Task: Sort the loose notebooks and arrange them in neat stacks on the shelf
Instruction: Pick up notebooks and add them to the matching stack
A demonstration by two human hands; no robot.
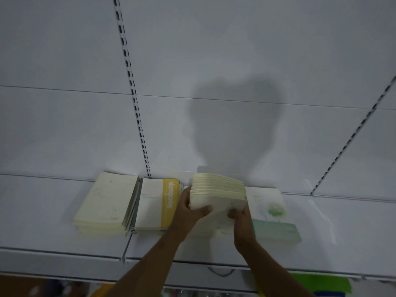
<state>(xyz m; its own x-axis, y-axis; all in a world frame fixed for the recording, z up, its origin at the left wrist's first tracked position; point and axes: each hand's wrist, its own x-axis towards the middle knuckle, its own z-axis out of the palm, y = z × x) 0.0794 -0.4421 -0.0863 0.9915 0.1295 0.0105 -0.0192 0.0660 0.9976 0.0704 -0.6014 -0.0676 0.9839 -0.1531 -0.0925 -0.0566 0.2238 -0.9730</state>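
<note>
Three stacks lie flat on the shelf, cream, yellow-banded and green-printed, while a fourth batch of cream notebooks is gripped between left hand and right hand, fingers curled round it, not yet squared down.

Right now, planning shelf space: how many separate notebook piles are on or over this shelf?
4: a cream stack at left, a yellow-banded stack beside it, a cream bundle gripped by both hands, and a green-printed stack at right. More may lie under the bundle.
</note>
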